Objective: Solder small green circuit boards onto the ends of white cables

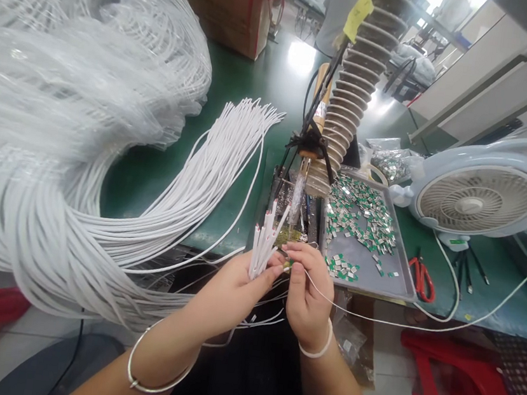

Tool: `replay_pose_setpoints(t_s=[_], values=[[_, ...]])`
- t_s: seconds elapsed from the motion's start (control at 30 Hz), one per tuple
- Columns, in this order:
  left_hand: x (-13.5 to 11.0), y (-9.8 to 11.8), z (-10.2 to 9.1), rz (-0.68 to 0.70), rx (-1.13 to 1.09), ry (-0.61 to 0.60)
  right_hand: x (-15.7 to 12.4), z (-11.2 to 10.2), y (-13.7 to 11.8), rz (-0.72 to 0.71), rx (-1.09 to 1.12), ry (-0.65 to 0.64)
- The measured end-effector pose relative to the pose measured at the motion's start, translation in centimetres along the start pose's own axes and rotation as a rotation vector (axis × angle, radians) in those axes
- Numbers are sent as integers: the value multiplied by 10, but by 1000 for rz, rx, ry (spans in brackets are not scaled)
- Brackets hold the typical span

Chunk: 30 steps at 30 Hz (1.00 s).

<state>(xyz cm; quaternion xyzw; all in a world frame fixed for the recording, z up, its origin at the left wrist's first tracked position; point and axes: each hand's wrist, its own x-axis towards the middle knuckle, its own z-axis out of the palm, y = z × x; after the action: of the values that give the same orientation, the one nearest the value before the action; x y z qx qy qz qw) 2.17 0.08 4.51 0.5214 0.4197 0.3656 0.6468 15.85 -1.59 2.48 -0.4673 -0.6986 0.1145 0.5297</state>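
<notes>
We look forward and down from head height, our left hand (240, 277) and right hand (309, 298) close below, the green bench (247, 70) stretching away beyond.

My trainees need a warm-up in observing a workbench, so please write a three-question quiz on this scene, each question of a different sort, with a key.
1. True or false: the left hand holds several white cables in a bunch.

2. Which of these lies just to the right of the grey tray in the picture?
A. a cardboard box
B. a red-handled tool
C. a yellow tag

3. Fill in the gap: the plain white band is on the person's ____ wrist.

Key: 1. True. 2. B. 3. right.
</notes>
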Motion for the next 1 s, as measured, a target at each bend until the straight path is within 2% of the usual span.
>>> replay_pose_setpoints(t_s=[0.1,0.3,0.37,0.5,0.6,0.77,1.0], values=[[-4,-4,-2,-14,44,-18,-4,-5,-3,18,-8,-60],[-5,-13,-6,6,47,105,-10,-25,-15,18,-57,-84],[-3,-19,-5,-10,-34,134,-12,-28,-19,27,-54,-74],[2,-25,3,-91,-416,167,-15,-19,-24,18,-3,-122],[2,-24,7,-113,-569,176,-18,-6,-26,2,35,-203],[-2,-21,8,-177,-623,230,-20,10,-26,45,-31,-262],[-6,-28,9,-154,-558,182,-19,14,-26,112,-81,-254]])
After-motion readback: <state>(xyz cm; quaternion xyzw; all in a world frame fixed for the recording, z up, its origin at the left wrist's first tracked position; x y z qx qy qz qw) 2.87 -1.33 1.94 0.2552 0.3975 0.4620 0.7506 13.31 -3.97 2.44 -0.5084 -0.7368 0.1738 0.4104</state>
